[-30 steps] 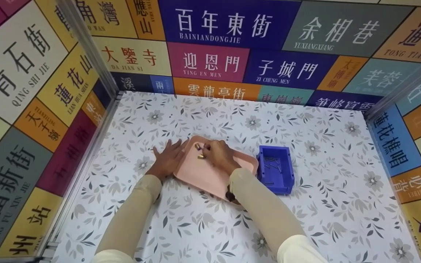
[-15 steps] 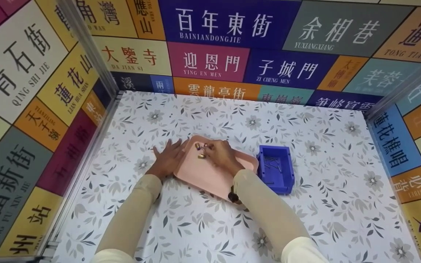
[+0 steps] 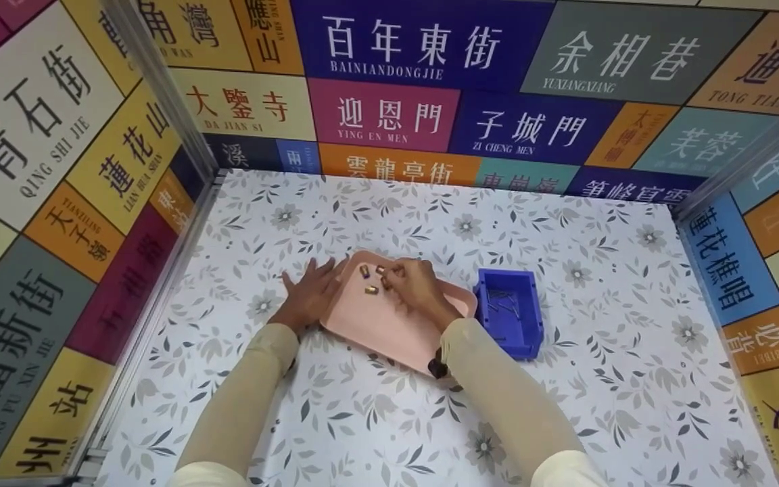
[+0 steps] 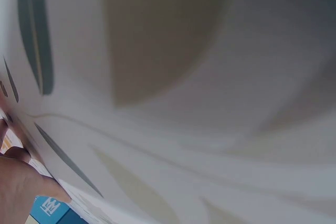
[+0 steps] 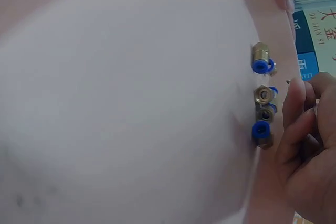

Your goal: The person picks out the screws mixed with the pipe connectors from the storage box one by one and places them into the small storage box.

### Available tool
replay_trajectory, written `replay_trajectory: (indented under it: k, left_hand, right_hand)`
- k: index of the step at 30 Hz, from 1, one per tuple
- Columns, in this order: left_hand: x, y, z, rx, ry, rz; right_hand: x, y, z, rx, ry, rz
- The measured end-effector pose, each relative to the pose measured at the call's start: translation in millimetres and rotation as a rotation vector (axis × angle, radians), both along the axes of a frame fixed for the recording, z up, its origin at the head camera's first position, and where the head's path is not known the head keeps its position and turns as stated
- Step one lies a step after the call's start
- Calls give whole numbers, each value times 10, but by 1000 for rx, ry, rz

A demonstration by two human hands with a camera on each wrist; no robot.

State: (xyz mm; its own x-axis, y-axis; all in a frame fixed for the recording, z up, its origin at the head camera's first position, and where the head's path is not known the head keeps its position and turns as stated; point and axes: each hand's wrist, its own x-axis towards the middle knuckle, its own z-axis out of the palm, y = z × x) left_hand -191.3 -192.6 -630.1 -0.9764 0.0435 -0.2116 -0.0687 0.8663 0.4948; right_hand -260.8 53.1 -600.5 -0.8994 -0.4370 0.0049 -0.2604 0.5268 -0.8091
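Note:
A pink tray [image 3: 369, 328] lies at a slant on the table. My left hand [image 3: 310, 292] rests flat along its left edge, fingers spread. Over the tray's far part, my right hand [image 3: 416, 285] pinches a thin piece between thumb and fingertip; only a small dark tip of it shows in the right wrist view. Several brass push-in fittings [image 5: 261, 56] with blue collars lie just beyond the right fingertips. One fitting [image 3: 372, 290] sits nearer the tray's middle, another fitting [image 3: 365, 271] farther back. The left wrist view mostly holds blurred tablecloth and part of the left hand [image 4: 23, 184].
Right of the tray, close to its edge, stands a blue bin [image 3: 529, 345] with several thin metal screws or pins [image 3: 503, 304] in it. White leaf-patterned cloth [image 3: 606, 379] covers the table. Panels with street names [image 3: 383, 115] wall in the back and both sides.
The right hand has drawn back slightly to the right, away from the fittings. A thin light piece that showed among the fittings no longer lies there. The left hand stays put.

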Motion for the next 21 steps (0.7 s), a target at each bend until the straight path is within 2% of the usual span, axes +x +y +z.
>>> replay_trajectory:
  k: [5,21]
  left_hand:
    - [-1,-8,-24,26,7,10]
    - [6,-18,-25,34,21,-2]
  right_hand:
    - [12,98,76,-35,-11,-29]
    - [109,564,330,-112,55,-113]
